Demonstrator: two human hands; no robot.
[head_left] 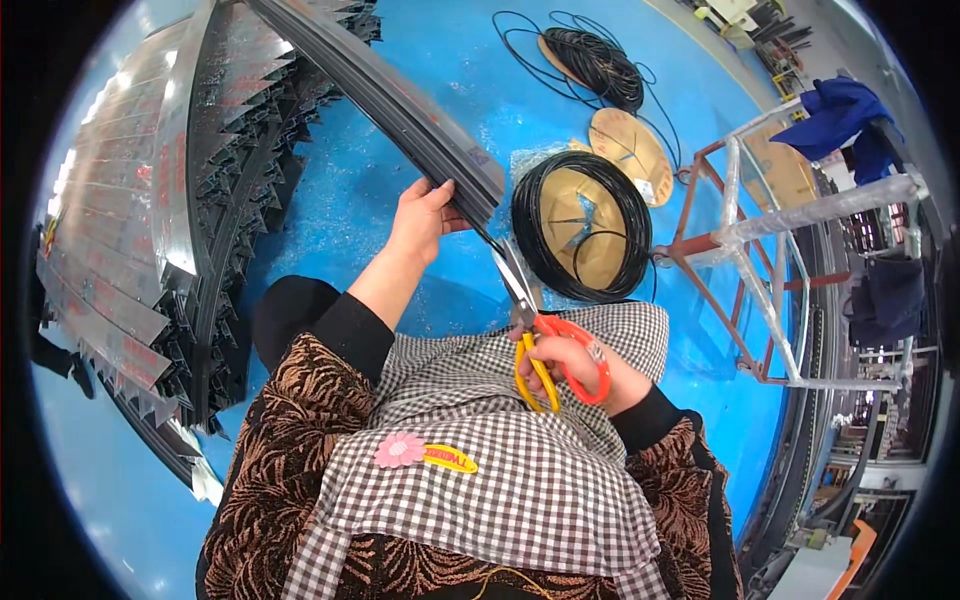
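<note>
The widest area is taken up by the blue floor [440, 55], by which most of the scene is bordered. On its left side a large stack of dark, film-covered profiles [120, 220] is piled, with jagged ends turned inward. A black-and-white checked apron [500, 510] is worn over a brown patterned garment, and its cloth is spread across the lap. At the right a metal frame [820, 210] of pale and reddish tubes is seen, with a dark blue cloth [840, 115] draped on its upper part. A long bundle of dark strips [420, 125] is slanted from the upper left down to a point above the lap. Just beyond the lap a black coil [526, 225] is laid around a golden disc; farther off, a looser black coil [605, 75] is placed. Scissors [550, 325] with one red and one yellow handle are pointed up at the bundle's lower end, their blades slightly parted; whether anything is being cut cannot be told. The lower part of the bundle is clamped between the thumb and fingers of the left hand [420, 222]. The scissor handles are gripped by the right hand [566, 362]
</note>
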